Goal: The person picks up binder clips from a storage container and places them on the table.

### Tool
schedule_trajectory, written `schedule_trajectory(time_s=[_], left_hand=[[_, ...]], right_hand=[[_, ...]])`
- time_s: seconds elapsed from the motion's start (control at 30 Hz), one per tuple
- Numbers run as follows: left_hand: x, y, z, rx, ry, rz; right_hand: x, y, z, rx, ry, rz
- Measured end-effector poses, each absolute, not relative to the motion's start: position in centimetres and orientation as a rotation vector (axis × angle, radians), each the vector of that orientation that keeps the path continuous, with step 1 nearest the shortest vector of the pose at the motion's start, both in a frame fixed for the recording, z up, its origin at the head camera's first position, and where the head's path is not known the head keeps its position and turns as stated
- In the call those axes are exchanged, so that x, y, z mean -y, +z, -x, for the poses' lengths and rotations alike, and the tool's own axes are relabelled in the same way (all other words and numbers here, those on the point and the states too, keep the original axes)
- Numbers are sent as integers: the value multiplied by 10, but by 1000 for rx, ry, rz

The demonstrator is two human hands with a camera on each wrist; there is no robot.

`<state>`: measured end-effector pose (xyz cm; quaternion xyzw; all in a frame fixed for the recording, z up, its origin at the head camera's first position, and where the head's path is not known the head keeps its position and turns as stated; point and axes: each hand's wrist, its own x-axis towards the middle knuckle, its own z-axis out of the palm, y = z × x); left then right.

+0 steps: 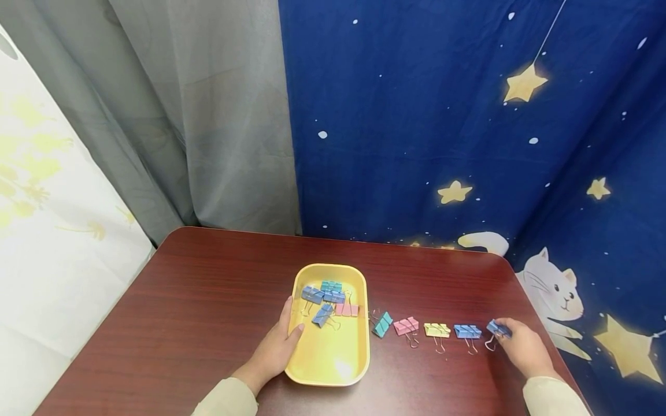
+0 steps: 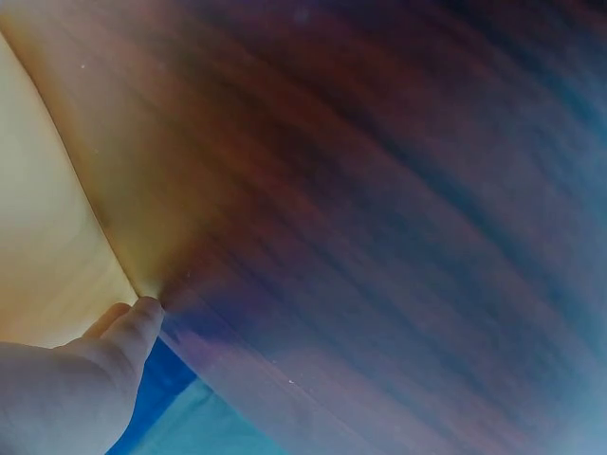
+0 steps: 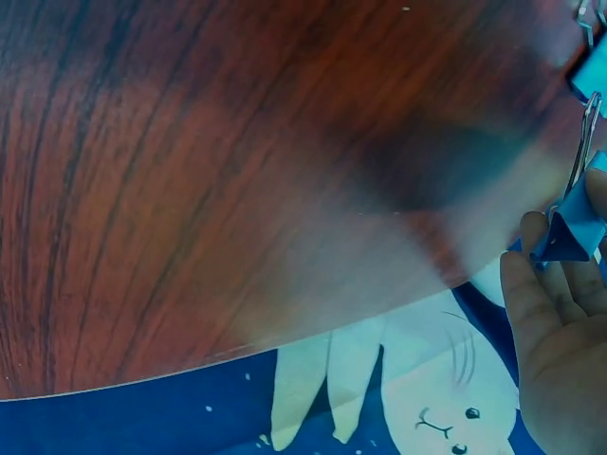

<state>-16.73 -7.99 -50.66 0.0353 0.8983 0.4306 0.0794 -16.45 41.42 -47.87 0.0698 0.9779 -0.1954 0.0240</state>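
Note:
My left hand [image 1: 276, 346] grips the left edge of a yellow tray [image 1: 328, 367], thumb over the rim. Inside the tray's upper half lie three blue binder clips, one teal and one pink. At the right end of a row, my right hand [image 1: 525, 346] pinches a blue binder clip [image 3: 567, 232] with its wire handles hanging down. Leftward from it lie another blue binder clip [image 1: 467, 331], a yellow clip [image 1: 437, 330], a pink clip [image 1: 406, 326] and a teal clip [image 1: 382, 325]. The left wrist view shows only part of the hand against the tray wall.
The brown wooden table [image 1: 218, 283] has a rounded back edge. Behind it hang a grey curtain [image 1: 234, 115] and a blue curtain [image 1: 390, 115] with stars and a white cat. A white cloth [image 1: 57, 231] hangs at the left.

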Motion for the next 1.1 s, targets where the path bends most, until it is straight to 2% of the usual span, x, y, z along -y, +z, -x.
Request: schedule_trajectory(time_s=[1.1], left_hand=[[79,-508,168,-2695,1285,-105]], right_hand=[[-420,-500,172,-2953,-554,-267]])
